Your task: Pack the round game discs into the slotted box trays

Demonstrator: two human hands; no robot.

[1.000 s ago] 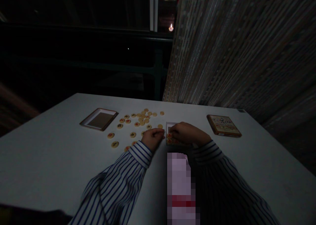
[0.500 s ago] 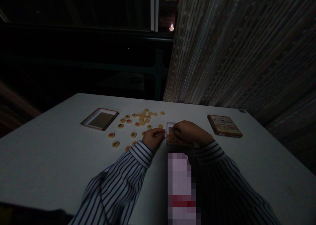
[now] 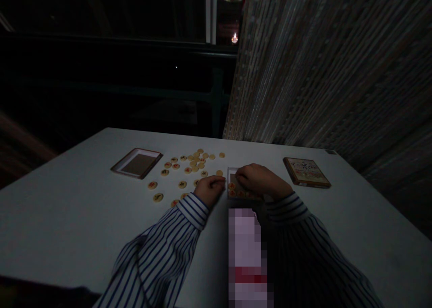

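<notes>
A small open box [image 3: 228, 182] with a pale rim stands on the table in front of me, a few red-marked Chinese chess pieces [image 3: 231, 187] along its near side. Over its right part is my right hand [image 3: 259, 180], closed with fingers curled down; whatever they hold, if anything, is hidden. Just left of the box, my left hand [image 3: 211, 190] rests with fingers and thumb drawn together, and I cannot make out anything between them. Many round wooden Chinese chess pieces [image 3: 188, 170] lie scattered to the left, some marked red or black, others blank side up.
An empty open box lid or tray [image 3: 158, 155] lies at the left on the white table [image 3: 84, 218]. At the right is a closed flat box [image 3: 308, 172] with a printed cover. A string curtain [image 3: 270, 74] hangs behind the table's far right edge.
Almost nothing differs. My right hand has shifted very slightly over the box; my left hand and the scattered pieces stay in place.
</notes>
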